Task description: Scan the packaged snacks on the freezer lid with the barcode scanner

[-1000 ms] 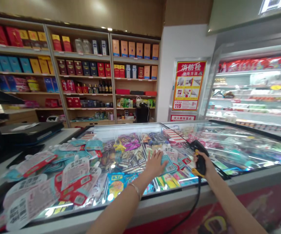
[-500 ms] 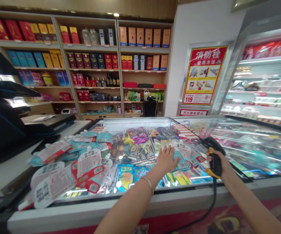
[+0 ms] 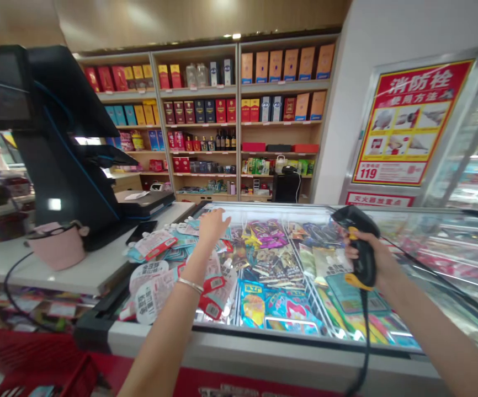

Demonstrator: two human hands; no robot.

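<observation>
In my right hand [image 3: 367, 256] is a black and yellow barcode scanner [image 3: 363, 226], its head tilted up and left. My fingers wrap round its handle, and its cord hangs down over the freezer edge. My left hand [image 3: 214, 225] is above the far side of a heap of flat spouted pouches [image 3: 154, 245], its fingers loosely stretched and nothing seen in them. These pouches are white, light blue and red, piled on the freezer's glass top. Below the scanner, another pouch [image 3: 357, 292] lies face down on the glass; the scanner partly covers that area.
Colourful ice cream packs [image 3: 253, 303] show through the glass of the chest freezer [image 3: 280, 344]. To the left, a counter [image 3: 110, 264] holds a black checkout terminal [image 3: 69, 143] and a pink pot [image 3: 57, 245]. A red basket [image 3: 73, 380] is at lower left. Stocked shelves [image 3: 239, 116] stand behind.
My left hand has left the pouch on the right and moved left to the heap. The view has turned left. My right hand still holds the scanner.
</observation>
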